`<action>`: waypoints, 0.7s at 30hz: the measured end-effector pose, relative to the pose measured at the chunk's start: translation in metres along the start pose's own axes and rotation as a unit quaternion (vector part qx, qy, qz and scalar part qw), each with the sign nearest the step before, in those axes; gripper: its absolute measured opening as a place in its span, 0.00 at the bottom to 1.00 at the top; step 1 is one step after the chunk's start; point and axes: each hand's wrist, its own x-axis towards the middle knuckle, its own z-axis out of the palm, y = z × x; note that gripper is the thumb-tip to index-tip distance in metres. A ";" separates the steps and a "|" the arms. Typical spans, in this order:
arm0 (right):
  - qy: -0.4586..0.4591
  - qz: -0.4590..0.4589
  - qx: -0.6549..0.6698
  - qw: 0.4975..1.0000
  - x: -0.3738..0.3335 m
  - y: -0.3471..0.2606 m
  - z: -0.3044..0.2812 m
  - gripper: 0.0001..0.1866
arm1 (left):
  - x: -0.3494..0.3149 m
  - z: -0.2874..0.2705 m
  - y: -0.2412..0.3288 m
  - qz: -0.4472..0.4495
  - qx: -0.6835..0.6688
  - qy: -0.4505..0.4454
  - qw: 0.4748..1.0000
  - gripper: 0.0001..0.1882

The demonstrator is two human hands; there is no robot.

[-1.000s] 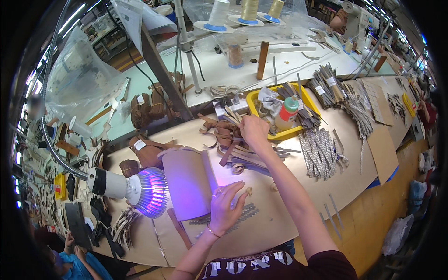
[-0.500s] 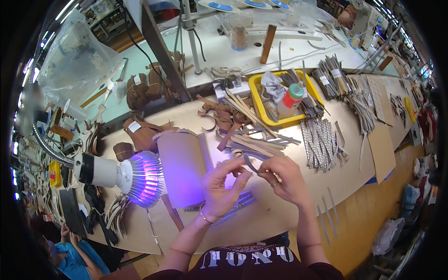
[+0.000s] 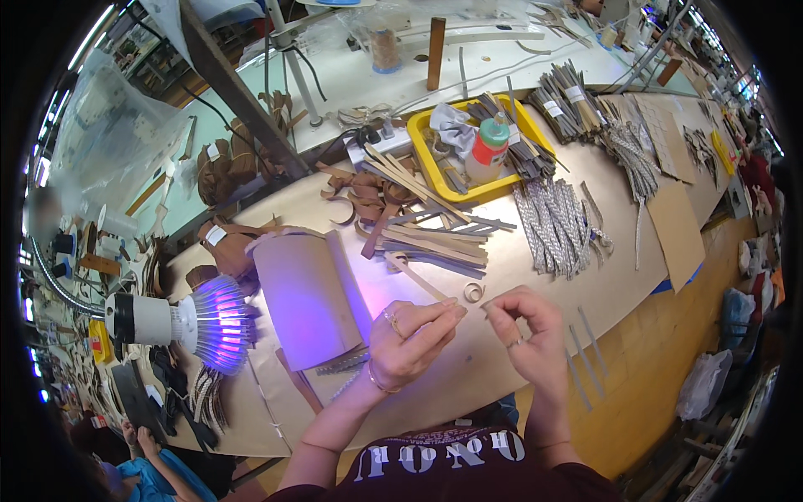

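Observation:
My left hand [image 3: 414, 339] pinches the end of a narrow tan strip [image 3: 422, 280], which runs away from the fingertips up to the far left. Just right of those fingertips is a small tan curl [image 3: 474, 291]; whether it lies on the table or hangs from a hand I cannot tell. My right hand [image 3: 531, 330] is closed, thumb against fingertips, close beside the curl. What sits in that pinch is too small to make out. Beyond the hands lies a pile of tan and grey strips [image 3: 443, 247], with brown curled strips [image 3: 364, 197] behind it.
A yellow tray [image 3: 422, 163] holds a red-labelled bottle [image 3: 487, 155], a cloth and grey strips. Braided strips [image 3: 552, 226] lie to its right. A purple-lit lamp [image 3: 217, 325] stands left beside a brown curved block [image 3: 305, 293]. Another person [image 3: 159, 468] sits at lower left.
My hands have moved apart from a bent dark strip held between them. A straight tan strip now shows at my left fingertips, and a curl beside them. The view has shifted.

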 end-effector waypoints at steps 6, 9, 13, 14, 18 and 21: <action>-0.033 -0.020 0.042 0.998 -0.009 -0.006 0.003 0.02 | -0.003 0.007 0.002 0.043 0.021 -0.027 0.999 0.17; -0.030 -0.025 0.034 0.999 -0.009 -0.004 0.003 0.04 | -0.005 0.009 0.002 0.045 0.021 -0.030 0.998 0.17; -0.038 -0.012 0.052 0.998 -0.008 -0.002 0.002 0.04 | -0.006 0.009 0.001 0.041 0.021 -0.039 0.998 0.18; -0.040 -0.007 0.056 0.998 -0.008 -0.002 0.002 0.03 | -0.006 0.009 0.001 0.037 0.019 -0.042 0.998 0.18; -0.047 -0.003 0.062 0.997 -0.006 -0.002 0.002 0.03 | -0.005 0.010 0.001 0.027 0.018 -0.044 0.999 0.19; -0.054 0.002 0.066 0.996 -0.005 -0.001 0.002 0.04 | -0.005 0.011 0.000 0.020 0.012 -0.041 0.999 0.20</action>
